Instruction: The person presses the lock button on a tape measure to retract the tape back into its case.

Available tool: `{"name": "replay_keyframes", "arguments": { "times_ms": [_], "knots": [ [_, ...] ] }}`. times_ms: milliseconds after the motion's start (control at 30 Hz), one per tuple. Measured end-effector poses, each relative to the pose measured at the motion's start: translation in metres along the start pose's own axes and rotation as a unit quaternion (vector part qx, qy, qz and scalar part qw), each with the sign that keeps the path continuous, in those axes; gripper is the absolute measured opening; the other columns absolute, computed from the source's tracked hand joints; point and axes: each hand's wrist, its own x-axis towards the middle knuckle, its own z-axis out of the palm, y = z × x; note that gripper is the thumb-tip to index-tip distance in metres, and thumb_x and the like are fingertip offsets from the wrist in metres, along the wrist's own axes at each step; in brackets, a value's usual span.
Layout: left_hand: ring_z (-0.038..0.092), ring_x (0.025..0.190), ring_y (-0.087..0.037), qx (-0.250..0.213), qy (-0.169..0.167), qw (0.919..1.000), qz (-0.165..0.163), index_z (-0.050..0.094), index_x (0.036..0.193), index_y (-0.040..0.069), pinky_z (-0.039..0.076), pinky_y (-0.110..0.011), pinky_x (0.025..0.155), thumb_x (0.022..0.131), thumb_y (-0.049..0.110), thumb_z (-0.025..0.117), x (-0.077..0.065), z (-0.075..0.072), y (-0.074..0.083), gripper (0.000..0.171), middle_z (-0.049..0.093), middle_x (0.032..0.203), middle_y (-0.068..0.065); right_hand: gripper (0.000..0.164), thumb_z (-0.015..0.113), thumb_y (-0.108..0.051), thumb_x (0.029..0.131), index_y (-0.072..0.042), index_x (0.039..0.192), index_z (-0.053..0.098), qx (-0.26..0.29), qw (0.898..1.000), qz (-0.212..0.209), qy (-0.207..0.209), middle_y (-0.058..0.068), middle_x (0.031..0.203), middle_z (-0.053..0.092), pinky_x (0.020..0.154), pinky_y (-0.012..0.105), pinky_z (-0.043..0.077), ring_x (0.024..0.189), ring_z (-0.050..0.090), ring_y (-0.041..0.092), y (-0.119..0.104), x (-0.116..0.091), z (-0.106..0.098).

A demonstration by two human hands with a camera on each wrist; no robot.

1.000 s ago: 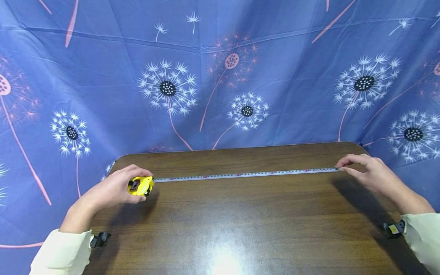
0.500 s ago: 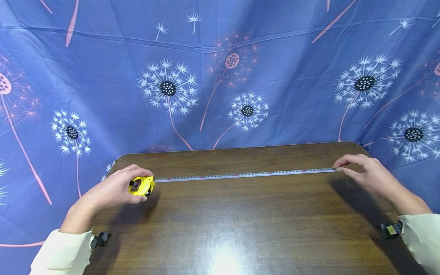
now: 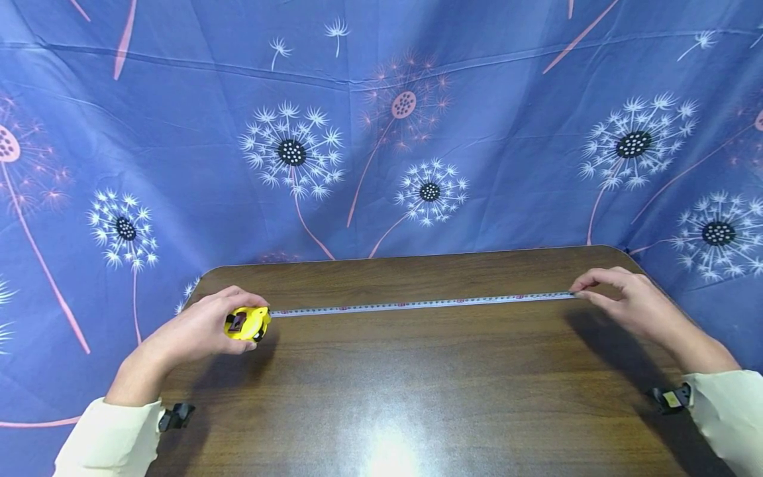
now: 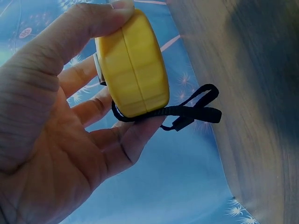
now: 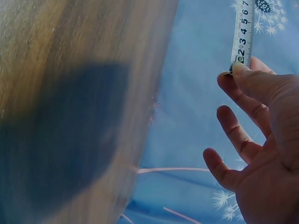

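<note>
My left hand (image 3: 205,324) grips the yellow case of a tape measure (image 3: 253,322) above the left side of the table. In the left wrist view the thumb and fingers clasp the yellow case (image 4: 133,65), and a black wrist strap (image 4: 196,113) dangles from it. Out of the case runs the white blade (image 3: 417,305), stretched straight across to the right. At its far end my right hand (image 3: 632,301) pinches the tip between thumb and forefinger. The low numbers on the blade (image 5: 243,35) show in the right wrist view, where the other fingers are spread loosely.
Beneath both hands lies a brown wooden table (image 3: 453,384) with rounded back corners. A blue cloth (image 3: 507,132) with dandelion prints hangs behind it. Each wrist carries a small black camera, such as the left one (image 3: 177,416).
My right hand has moved a little to the left with the blade's tip, and the stretch of blade between the hands has become shorter. The left hand has barely shifted.
</note>
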Motion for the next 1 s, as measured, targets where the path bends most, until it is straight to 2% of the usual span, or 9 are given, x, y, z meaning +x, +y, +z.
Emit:
{"name": "replay_keyframes", "arguments": {
  "times_ms": [433,567,800,1000],
  "knots": [
    [0.059,0.095,-0.012,-0.008,-0.006,1.0000,-0.001,0.071,0.123,0.017,0.050,-0.037,0.080,0.071,0.018,0.092,0.001,0.001,0.002,0.056,0.063,0.113,0.006,0.045,0.082,0.017,0.070,-0.023,0.090,0.075,0.026,0.999,-0.020,0.003,-0.010,0.088,0.071,0.082,0.014,0.037,0.091,0.055,-0.008,-0.007,0.003,0.005],
    [0.058,0.094,-0.013,-0.010,-0.011,0.9999,-0.005,0.071,0.124,0.018,0.050,-0.037,0.080,0.072,0.019,0.092,0.002,0.001,0.001,0.056,0.063,0.113,0.006,0.046,0.082,0.017,0.070,-0.023,0.090,0.074,0.022,0.999,-0.028,0.000,-0.011,0.088,0.071,0.082,0.014,0.037,0.090,0.056,-0.005,-0.010,0.004,0.006],
    [0.058,0.094,-0.013,-0.009,-0.012,0.9999,-0.003,0.070,0.124,0.018,0.050,-0.037,0.080,0.072,0.020,0.092,0.003,0.003,0.000,0.056,0.062,0.113,0.006,0.045,0.084,0.014,0.071,-0.025,0.091,0.074,0.007,1.000,-0.029,-0.006,-0.012,0.090,0.071,0.078,0.024,0.040,0.090,0.056,-0.001,-0.018,0.005,0.009],
    [0.058,0.095,-0.012,-0.009,-0.006,0.9999,0.003,0.071,0.123,0.019,0.050,-0.037,0.080,0.071,0.019,0.092,0.004,0.004,0.000,0.056,0.063,0.112,0.007,0.046,0.084,0.013,0.071,-0.026,0.091,0.074,0.006,1.000,-0.023,-0.007,-0.012,0.092,0.071,0.079,0.021,0.039,0.092,0.055,-0.004,-0.021,0.005,0.010]
  ]
}}
